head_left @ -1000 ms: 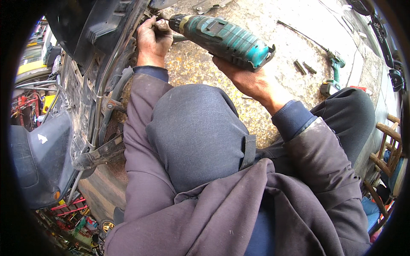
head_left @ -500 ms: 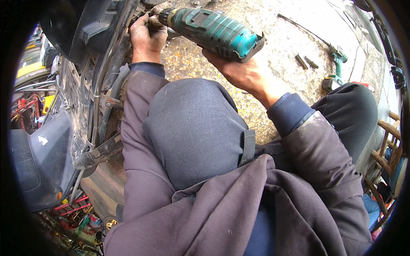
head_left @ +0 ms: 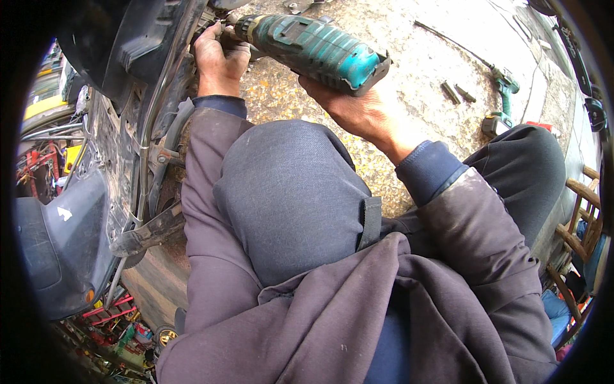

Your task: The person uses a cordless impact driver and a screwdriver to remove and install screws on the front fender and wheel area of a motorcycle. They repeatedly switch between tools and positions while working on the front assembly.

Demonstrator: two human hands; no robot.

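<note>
A worn teal cordless drill point(head_left: 320, 51) lies almost level at the top middle, its chuck toward the left. My right hand point(head_left: 364, 115) is closed round its grip, which is mostly hidden under the body. Beside the chuck, my left hand point(head_left: 220, 67) has its fingers bent together against the dirty frame of a vehicle point(head_left: 118, 153). What those fingers hold is too small and too covered to make out. Also hidden is the drill's tip, among the parts by the left fingertips.
On the speckled floor point(head_left: 281, 96) to the right lie a second green power tool with a long rod point(head_left: 505, 89) and two dark metal sockets point(head_left: 451, 93). A wooden chair point(head_left: 582, 192) stands far right. Tools and parts point(head_left: 128, 339) clutter the lower left.
The drill and my right hand have shifted slightly to the left and down. My left hand stays at nearly the same spot on the frame.
</note>
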